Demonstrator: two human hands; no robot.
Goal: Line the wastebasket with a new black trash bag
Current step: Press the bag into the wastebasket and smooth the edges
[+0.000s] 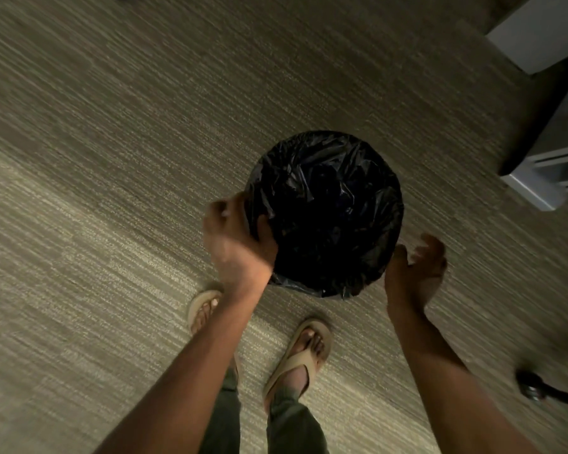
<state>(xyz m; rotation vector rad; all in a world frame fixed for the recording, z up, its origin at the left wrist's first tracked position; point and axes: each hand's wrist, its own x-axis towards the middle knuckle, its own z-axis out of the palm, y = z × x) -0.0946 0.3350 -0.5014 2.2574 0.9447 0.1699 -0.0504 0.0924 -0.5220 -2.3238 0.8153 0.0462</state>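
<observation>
A round wastebasket (pixel 387 198) stands on the carpet, seen from straight above. A crinkled black trash bag (pixel 325 204) fills its mouth and is folded over the rim all round, with a loose flap hanging at the near side. My left hand (pixel 236 237) grips the bag-covered rim at the basket's left edge, thumb inside, fingers outside. My right hand (pixel 413 270) hovers just off the basket's near right edge, fingers spread, holding nothing. The image is motion-blurred.
Striped grey-beige carpet (pixel 112 158) lies all around. A grey cabinet or desk base (pixel 551 165) stands at the right, another pale block at the top right (pixel 538 31). A chair caster (pixel 532 386) sits at the lower right. My sandalled feet (pixel 305 348) stand just before the basket.
</observation>
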